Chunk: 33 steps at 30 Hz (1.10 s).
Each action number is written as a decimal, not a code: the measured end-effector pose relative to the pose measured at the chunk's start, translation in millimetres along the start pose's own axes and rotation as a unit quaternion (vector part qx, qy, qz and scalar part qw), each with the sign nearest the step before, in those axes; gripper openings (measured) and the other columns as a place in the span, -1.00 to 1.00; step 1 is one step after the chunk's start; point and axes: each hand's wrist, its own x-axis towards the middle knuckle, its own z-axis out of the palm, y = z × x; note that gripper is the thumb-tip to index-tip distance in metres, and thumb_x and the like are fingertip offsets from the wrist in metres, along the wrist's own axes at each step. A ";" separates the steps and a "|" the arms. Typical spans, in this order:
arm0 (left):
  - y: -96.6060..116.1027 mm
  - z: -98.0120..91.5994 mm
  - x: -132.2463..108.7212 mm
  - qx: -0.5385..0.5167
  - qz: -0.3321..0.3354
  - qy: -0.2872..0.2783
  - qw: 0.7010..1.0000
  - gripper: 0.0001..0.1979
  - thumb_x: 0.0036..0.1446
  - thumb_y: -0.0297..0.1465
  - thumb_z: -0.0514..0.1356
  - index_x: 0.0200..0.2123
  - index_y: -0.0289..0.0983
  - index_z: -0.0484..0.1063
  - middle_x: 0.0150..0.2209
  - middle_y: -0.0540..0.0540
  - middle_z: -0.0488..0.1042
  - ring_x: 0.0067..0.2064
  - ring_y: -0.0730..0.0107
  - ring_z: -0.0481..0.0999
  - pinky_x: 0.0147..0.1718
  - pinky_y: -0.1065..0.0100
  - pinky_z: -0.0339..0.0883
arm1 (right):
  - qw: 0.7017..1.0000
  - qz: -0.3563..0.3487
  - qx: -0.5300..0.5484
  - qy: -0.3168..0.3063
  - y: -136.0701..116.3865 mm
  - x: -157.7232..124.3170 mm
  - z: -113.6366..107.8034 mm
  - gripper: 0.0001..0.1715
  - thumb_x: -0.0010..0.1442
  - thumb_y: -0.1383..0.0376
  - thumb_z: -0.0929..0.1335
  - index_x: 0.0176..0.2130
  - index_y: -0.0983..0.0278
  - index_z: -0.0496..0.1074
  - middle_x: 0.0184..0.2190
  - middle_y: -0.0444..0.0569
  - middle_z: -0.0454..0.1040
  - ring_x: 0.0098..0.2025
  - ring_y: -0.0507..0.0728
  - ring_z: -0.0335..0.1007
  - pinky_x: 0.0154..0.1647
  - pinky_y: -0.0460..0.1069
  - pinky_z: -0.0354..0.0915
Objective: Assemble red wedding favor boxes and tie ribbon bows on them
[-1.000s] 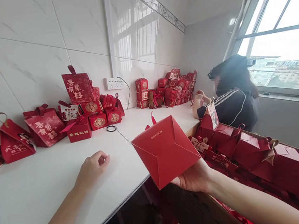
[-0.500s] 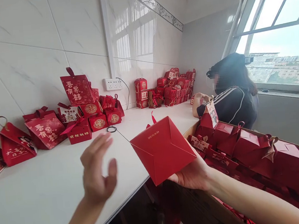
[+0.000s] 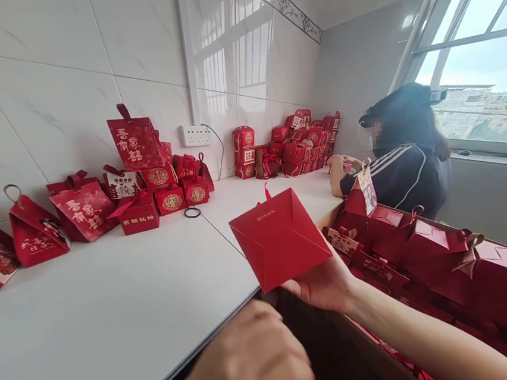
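Observation:
My right hand (image 3: pixel 323 282) is closed round a red paper gift box (image 3: pixel 280 241) above the table's front edge. The box's square base, with folded flaps and small gold printing, faces me. A bit of red ribbon shows behind it. Lower down, close to the camera, is my left hand (image 3: pixel 256 357), its back towards me and its fingers bent under. Motion blurs it, and the fingertips are hidden. It appears apart from the box. To the right, a large carton (image 3: pixel 328 215) holds many more red gift boxes (image 3: pixel 424 239).
Assorted red gift boxes (image 3: pixel 142 215) line the wall on the white table (image 3: pixel 114 323), with another pile (image 3: pixel 303 146) farther back. A black ring (image 3: pixel 192 212) lies on the tabletop. Beyond the carton sits another person (image 3: pixel 408 169). A power strip (image 3: pixel 197 135) is on the wall.
My left hand has moved down and right from over the table, its fingers going from spread to bent. My right hand still holds the gift box, and the view has shifted slightly.

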 end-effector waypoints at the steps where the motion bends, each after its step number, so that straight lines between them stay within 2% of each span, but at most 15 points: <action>1: -10.3 -15.6 0.5 0.018 -0.035 0.013 0.999 -0.83 0.07 -0.58 0.03 -0.40 -0.21 0.33 -0.51 0.02 0.48 -0.46 0.47 0.44 -0.28 0.36 0.39 | 1.000 -0.002 0.001 0.000 -0.6 0.0 0.2 -0.51 0.13 -0.06 0.30 -0.08 0.21 0.38 -0.21 -0.09 0.50 -0.16 0.08 0.44 -0.24 -0.03 0.43; 3: -37.5 -45.7 -3.8 0.091 -0.075 0.008 0.993 -0.83 0.04 -0.60 0.04 -0.42 -0.24 0.34 -0.51 -0.04 0.46 -0.45 0.44 0.42 -0.38 0.38 0.35 | 1.000 -0.008 0.006 -0.001 -1.4 0.0 0.9 -0.51 0.13 -0.06 0.30 -0.08 0.20 0.38 -0.18 -0.09 0.49 -0.16 0.08 0.44 -0.24 -0.03 0.43; 5: -70.6 -71.2 -19.2 0.180 -0.128 0.007 0.975 -0.84 0.04 -0.55 0.06 -0.49 -0.24 0.36 -0.52 -0.05 0.47 -0.43 0.42 0.43 -0.38 0.40 0.35 | 1.000 -0.012 0.013 0.000 -1.2 -0.1 1.2 -0.52 0.13 -0.06 0.31 -0.09 0.19 0.38 -0.17 -0.10 0.49 -0.15 0.08 0.44 -0.24 -0.02 0.44; 7: -102.5 -90.5 -43.6 0.241 -0.238 0.018 0.941 -0.82 0.02 -0.41 0.06 -0.58 -0.23 0.34 -0.56 -0.05 0.46 -0.44 0.37 0.45 -0.38 0.39 0.34 | 1.000 -0.013 0.016 0.004 0.1 -0.6 0.7 -0.52 0.13 -0.06 0.31 -0.09 0.19 0.38 -0.17 -0.10 0.49 -0.14 0.08 0.44 -0.23 -0.02 0.44; 8: -115.4 -97.7 -56.8 0.262 -0.322 0.039 0.909 -0.80 0.01 -0.36 0.04 -0.61 -0.23 0.34 -0.55 -0.06 0.47 -0.43 0.34 0.47 -0.38 0.37 0.33 | 1.000 -0.012 0.015 0.006 0.8 -0.9 0.2 -0.51 0.13 -0.06 0.31 -0.09 0.20 0.38 -0.16 -0.09 0.48 -0.14 0.08 0.44 -0.23 -0.02 0.44; 10: -132.3 -107.5 -79.2 0.258 -0.502 0.056 0.824 -0.77 -0.02 -0.28 0.05 -0.60 -0.22 0.36 -0.52 -0.06 0.49 -0.42 0.31 0.48 -0.45 0.38 0.30 | 1.000 -0.010 0.010 0.008 2.0 -1.5 -1.1 -0.49 0.12 -0.06 0.31 -0.07 0.20 0.37 -0.14 -0.08 0.48 -0.14 0.08 0.43 -0.21 -0.02 0.43; 12: -137.2 -112.0 -91.3 0.247 -0.590 0.085 0.764 -0.75 0.01 -0.24 0.02 -0.55 -0.21 0.39 -0.45 -0.05 0.52 -0.38 0.30 0.49 -0.47 0.40 0.28 | 1.000 -0.009 0.005 0.007 2.7 -1.5 -2.6 -0.50 0.12 -0.06 0.32 -0.06 0.19 0.36 -0.14 -0.08 0.48 -0.14 0.07 0.43 -0.20 -0.02 0.43; 13: -136.5 -112.5 -93.3 0.246 -0.605 0.083 0.753 -0.74 0.02 -0.23 0.00 -0.53 -0.21 0.39 -0.43 -0.05 0.53 -0.37 0.30 0.49 -0.48 0.40 0.27 | 1.000 -0.009 0.004 0.006 2.9 -1.2 -3.3 -0.51 0.12 -0.05 0.32 -0.07 0.19 0.37 -0.15 -0.09 0.48 -0.13 0.07 0.43 -0.20 -0.02 0.43; 15: -132.5 -110.1 -92.3 0.255 -0.594 0.048 0.761 -0.72 0.02 -0.22 -0.02 -0.54 -0.21 0.38 -0.43 -0.05 0.52 -0.37 0.30 0.48 -0.45 0.39 0.27 | 1.000 -0.010 0.006 0.007 3.7 0.4 -4.8 -0.54 0.12 -0.04 0.33 -0.09 0.18 0.38 -0.17 -0.11 0.49 -0.12 0.07 0.44 -0.20 -0.02 0.44; 18: -128.9 -100.8 -88.4 0.261 -0.531 -0.031 0.806 -0.72 0.01 -0.22 -0.02 -0.57 -0.21 0.35 -0.46 -0.06 0.50 -0.37 0.30 0.46 -0.38 0.37 0.28 | 1.000 0.000 0.015 0.011 6.2 3.7 -7.1 -0.55 0.12 -0.04 0.33 -0.11 0.19 0.38 -0.19 -0.12 0.50 -0.14 0.08 0.45 -0.21 -0.02 0.45; 21: -130.9 -92.4 -88.5 0.256 -0.489 -0.056 0.832 -0.71 0.01 -0.22 -0.04 -0.59 -0.21 0.33 -0.49 -0.06 0.48 -0.38 0.30 0.43 -0.32 0.34 0.28 | 1.000 0.014 0.008 0.017 8.8 6.0 -8.6 -0.50 0.14 -0.06 0.30 -0.07 0.20 0.37 -0.16 -0.09 0.50 -0.15 0.08 0.45 -0.20 -0.02 0.44; 28: -129.1 -91.5 -87.2 0.255 -0.499 -0.062 0.826 -0.69 0.02 -0.20 -0.06 -0.61 -0.21 0.32 -0.54 -0.08 0.46 -0.43 0.30 0.41 -0.37 0.34 0.27 | 1.000 -0.008 -0.023 0.014 6.0 4.2 -7.8 -0.44 0.12 -0.07 0.30 -0.01 0.19 0.33 -0.10 -0.07 0.46 -0.10 0.09 0.42 -0.19 -0.05 0.42; 33: -129.1 -91.7 -88.2 0.266 -0.496 -0.083 0.822 -0.69 0.04 -0.20 -0.06 -0.59 -0.21 0.32 -0.52 -0.07 0.46 -0.42 0.31 0.41 -0.38 0.36 0.25 | 0.999 -0.038 -0.017 0.007 6.5 1.1 -8.0 -0.50 0.13 0.04 0.32 0.01 0.19 0.31 -0.05 -0.05 0.43 -0.03 0.10 0.39 -0.12 -0.04 0.41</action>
